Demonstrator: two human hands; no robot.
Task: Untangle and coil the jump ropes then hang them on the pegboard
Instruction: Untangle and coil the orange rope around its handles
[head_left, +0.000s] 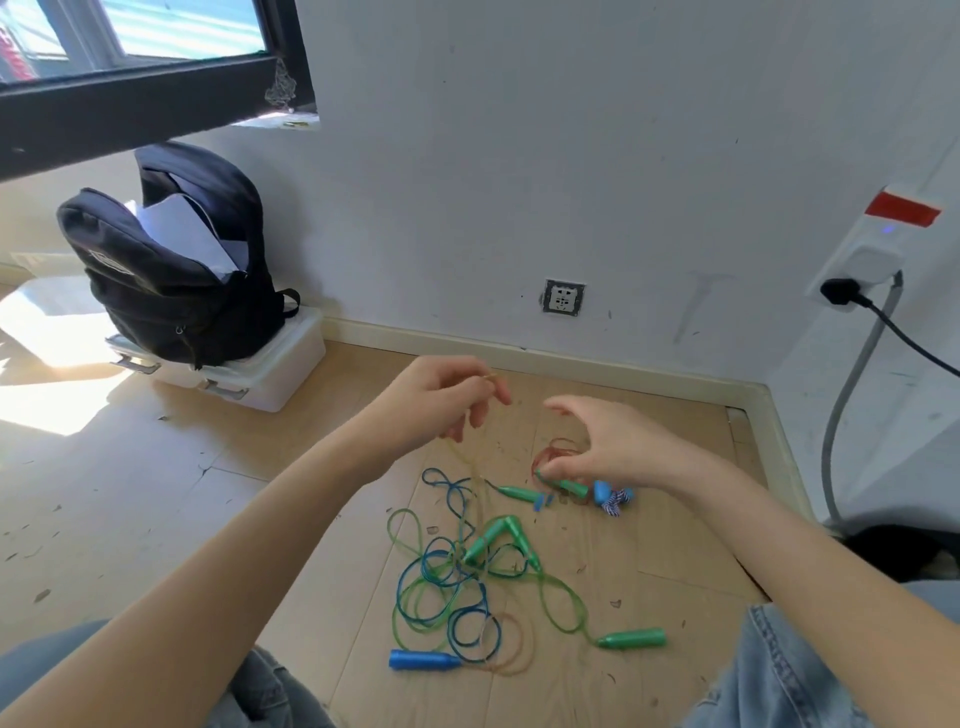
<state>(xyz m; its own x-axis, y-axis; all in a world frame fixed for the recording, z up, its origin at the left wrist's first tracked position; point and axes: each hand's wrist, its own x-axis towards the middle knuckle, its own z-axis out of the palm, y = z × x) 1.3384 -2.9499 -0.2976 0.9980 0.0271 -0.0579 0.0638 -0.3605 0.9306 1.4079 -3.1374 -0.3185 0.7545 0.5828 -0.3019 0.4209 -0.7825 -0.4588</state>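
Left hand (457, 395): fingers curled, thumb and forefinger pinching a thin yellowish cord (470, 457) that hangs from the pinch to the floor. Right hand (602, 441): held just beside the left, apart from it, fingers bent downward with the tips closed on a green handle (569, 487) and a small coil of red cord (553, 454) lying under the palm. Immediately beyond those fingertips lie a second green handle (514, 493) and a blue handle with a blue-and-white braided rope (613, 501). Nearer the person, below both hands, a tangle of green and blue cords (447, 587) rests on the wooden floor (156, 493), with two green handles crossed in it (501, 540), a further green handle (631, 638) at its right edge and a blue handle (423, 660) at its near edge. Far left of the left hand, a black backpack (176, 275) stands open on a white plastic box (249, 374) against the wall. No pegboard is in view.
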